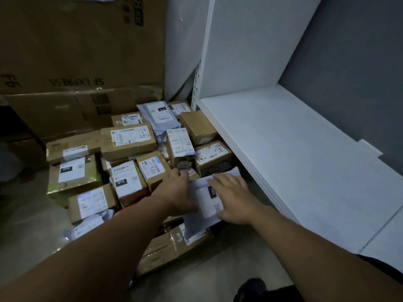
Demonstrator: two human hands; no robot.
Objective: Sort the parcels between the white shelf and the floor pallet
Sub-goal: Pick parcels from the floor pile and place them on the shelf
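Cartons tower at the back left, and the white shelf runs down my right. Parcels lie heaped on the floor close against its lower edge, handy for lifting across, I judge; I cannot see the pallet beneath them. A white mailer tops the near end of the heap, just beside the shelf. My right hand rests flat on it, fingers spread, probably steadying it. My left hand meets its left edge, fingers curled down out of sight; I cannot tell whether they grip.
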